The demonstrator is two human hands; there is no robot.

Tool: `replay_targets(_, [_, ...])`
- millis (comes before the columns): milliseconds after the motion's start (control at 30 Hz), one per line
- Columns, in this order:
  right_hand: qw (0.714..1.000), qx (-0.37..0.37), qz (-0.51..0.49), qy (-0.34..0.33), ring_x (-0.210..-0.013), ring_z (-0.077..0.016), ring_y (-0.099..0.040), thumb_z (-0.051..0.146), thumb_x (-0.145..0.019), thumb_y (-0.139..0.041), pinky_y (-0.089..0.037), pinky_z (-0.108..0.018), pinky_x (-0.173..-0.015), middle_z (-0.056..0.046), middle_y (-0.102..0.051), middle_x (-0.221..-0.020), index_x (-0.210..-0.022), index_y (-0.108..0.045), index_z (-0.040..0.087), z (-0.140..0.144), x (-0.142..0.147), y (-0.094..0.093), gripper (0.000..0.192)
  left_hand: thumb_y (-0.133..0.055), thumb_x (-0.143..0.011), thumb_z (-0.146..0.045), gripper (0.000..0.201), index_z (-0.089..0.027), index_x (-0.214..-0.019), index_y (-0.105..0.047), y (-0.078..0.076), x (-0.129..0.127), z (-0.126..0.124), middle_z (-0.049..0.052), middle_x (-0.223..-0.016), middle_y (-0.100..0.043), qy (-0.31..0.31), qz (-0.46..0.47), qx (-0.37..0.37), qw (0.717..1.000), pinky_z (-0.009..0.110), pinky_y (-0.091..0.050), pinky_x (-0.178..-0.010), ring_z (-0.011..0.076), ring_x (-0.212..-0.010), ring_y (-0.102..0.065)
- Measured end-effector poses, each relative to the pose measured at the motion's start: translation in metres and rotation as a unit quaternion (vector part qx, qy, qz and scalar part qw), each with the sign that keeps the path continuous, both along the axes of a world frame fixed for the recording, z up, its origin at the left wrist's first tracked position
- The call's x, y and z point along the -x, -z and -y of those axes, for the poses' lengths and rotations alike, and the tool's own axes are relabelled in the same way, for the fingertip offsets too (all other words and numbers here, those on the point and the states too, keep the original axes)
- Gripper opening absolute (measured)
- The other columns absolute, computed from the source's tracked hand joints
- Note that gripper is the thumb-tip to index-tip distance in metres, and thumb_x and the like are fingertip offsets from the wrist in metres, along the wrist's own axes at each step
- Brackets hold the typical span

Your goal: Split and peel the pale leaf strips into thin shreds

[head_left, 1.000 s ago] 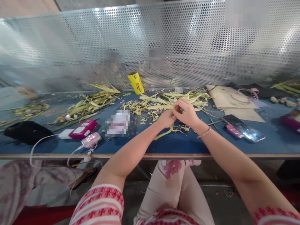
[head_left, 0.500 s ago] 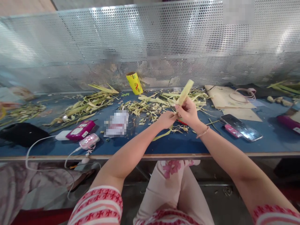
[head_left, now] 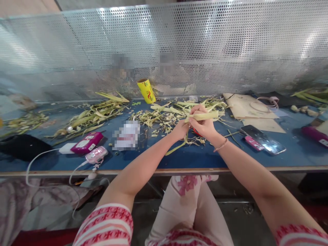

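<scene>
A broad pale-green leaf strip (head_left: 208,115) lies nearly level across my right hand (head_left: 203,127), whose fingers are closed on it. My left hand (head_left: 180,130) meets it at the strip's left end, with fingers closed there; its grip is partly hidden. A narrow green strip (head_left: 176,149) trails down from beneath the hands to the table. Something red (head_left: 196,132) shows just under my right hand, too covered to name. Behind both hands spreads a heap of leaf strips and shreds (head_left: 164,116).
Another pile of long leaves (head_left: 97,114) lies left, near a yellow cardboard tube (head_left: 147,91). A purple device (head_left: 87,142) and cabled pink case (head_left: 96,154) sit front left. At right are a phone (head_left: 263,139) and brown paper (head_left: 246,107). A perforated metal screen (head_left: 205,44) stands behind.
The leaf strip has swung from pointing up to lying nearly flat toward the right. My right hand has turned and dropped slightly, and my left hand stays close beside it.
</scene>
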State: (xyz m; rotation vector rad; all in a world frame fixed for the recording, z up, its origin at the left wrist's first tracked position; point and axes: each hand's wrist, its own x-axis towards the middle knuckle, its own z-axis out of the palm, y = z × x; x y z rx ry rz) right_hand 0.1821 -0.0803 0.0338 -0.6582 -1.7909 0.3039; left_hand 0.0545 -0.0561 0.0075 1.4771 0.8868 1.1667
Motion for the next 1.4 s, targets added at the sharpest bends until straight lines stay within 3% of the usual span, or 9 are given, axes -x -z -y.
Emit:
replay_targets(133, [0.999,-0.035,-0.007,0.032,-0.086,-0.0215,-0.055,0.037,-0.086,-0.053,-0.051,-0.045,-0.079,-0.006,-0.055,-0.086,-0.058,-0.048,0.022,0.001,-0.003,-0.004,0.032,-0.046,-0.081,-0.018,0.028,-0.017,-0.054,-0.043,0.004,-0.001,-0.007,-0.003,-0.053,-0.04,-0.015,-0.043,-0.045,0.998,0.025,-0.029,-0.058,0.0107,-0.057,-0.033])
replay_targets(333, [0.996,-0.056,-0.054,0.052,-0.09,-0.0214,-0.058,0.039,-0.093,-0.043,-0.05,-0.046,-0.083,-0.006,-0.059,-0.087,-0.06,-0.049,0.022,0.0,-0.007,-0.007,0.037,-0.044,-0.087,-0.029,0.029,-0.016,-0.061,-0.049,0.008,-0.002,-0.016,-0.003,-0.055,-0.042,-0.023,-0.011,-0.025,0.999,0.023,-0.028,-0.054,0.0086,-0.053,-0.034])
replay_targets(500, [0.99,0.046,-0.133,-0.009,-0.066,-0.0161,-0.058,0.041,-0.085,-0.056,-0.053,-0.038,-0.06,-0.002,-0.06,-0.084,-0.086,-0.051,0.026,-0.006,-0.004,-0.003,0.016,-0.045,-0.087,-0.025,0.03,-0.018,-0.058,-0.04,0.006,-0.002,-0.022,-0.006,-0.049,-0.032,-0.003,0.067,0.027,0.997,0.021,-0.026,-0.048,0.0064,-0.045,-0.027])
replay_targets(567, [0.984,0.072,-0.16,-0.017,-0.063,-0.0152,-0.057,0.039,-0.083,-0.06,-0.052,-0.036,-0.057,-0.001,-0.06,-0.084,-0.098,-0.05,0.028,-0.008,-0.005,-0.005,0.022,-0.041,-0.086,-0.018,0.028,-0.018,-0.059,-0.039,0.004,-0.002,-0.024,-0.006,-0.049,-0.033,0.019,0.117,0.032,0.992,0.02,-0.028,-0.048,0.006,-0.044,-0.028])
replay_targets(767, [0.987,0.063,-0.139,-0.041,-0.067,-0.0146,-0.059,0.041,-0.079,-0.064,-0.051,-0.032,-0.055,-0.003,-0.061,-0.091,-0.08,-0.058,0.024,-0.015,-0.012,-0.009,0.018,-0.039,-0.089,-0.013,0.025,-0.016,-0.065,-0.045,-0.004,-0.004,-0.023,-0.005,-0.051,-0.038,0.035,0.179,0.07,0.981,0.018,-0.027,-0.047,0.0057,-0.044,-0.032])
replay_targets(933, [0.98,0.099,-0.071,-0.155,-0.075,-0.016,-0.063,0.048,-0.078,-0.065,-0.054,-0.034,-0.07,-0.003,-0.065,-0.089,-0.089,-0.065,0.024,-0.014,-0.011,-0.002,0.027,-0.049,-0.09,-0.019,0.025,-0.014,-0.066,-0.051,0.001,-0.005,-0.027,-0.003,-0.056,-0.044,0.025,0.22,0.03,0.975,0.02,-0.03,-0.05,0.006,-0.05,-0.037])
replay_targets(1100, [0.955,0.096,-0.028,-0.28,-0.097,-0.0223,-0.063,0.061,-0.086,-0.046,-0.05,-0.04,-0.088,-0.008,-0.067,-0.103,-0.099,-0.068,0.022,-0.013,-0.016,-0.004,0.047,-0.047,-0.093,-0.034,0.034,-0.016,-0.064,-0.05,-0.001,-0.004,-0.025,-0.003,-0.055,-0.045,0.002,0.271,0.081,0.959,0.022,-0.035,-0.053,0.0073,-0.049,-0.039])
replay_targets(1300, [0.985,0.029,0.139,-0.096,-0.085,-0.0183,-0.062,0.029,-0.085,-0.056,-0.051,-0.034,-0.078,-0.007,-0.065,-0.092,-0.098,-0.063,0.019,-0.019,-0.016,-0.002,0.017,-0.048,-0.091,-0.045,0.039,-0.016,-0.064,-0.05,-0.017,0.001,-0.017,-0.002,-0.056,-0.05,-0.022,0.298,0.144,0.943,0.022,-0.04,-0.057,0.0082,-0.052,-0.046])
replay_targets(1400, [0.968,-0.047,0.245,-0.027,-0.085,-0.0195,-0.06,0.017,-0.081,-0.057,-0.05,-0.034,-0.078,-0.007,-0.064,-0.09,-0.113,-0.057,0.018,-0.022,-0.012,0.006,0.032,-0.047,-0.09,-0.048,0.041,-0.016,-0.065,-0.05,-0.022,0.002,-0.011,-0.002,-0.056,-0.051,-0.013,0.284,0.159,0.945,0.023,-0.042,-0.058,0.0086,-0.053,-0.048])
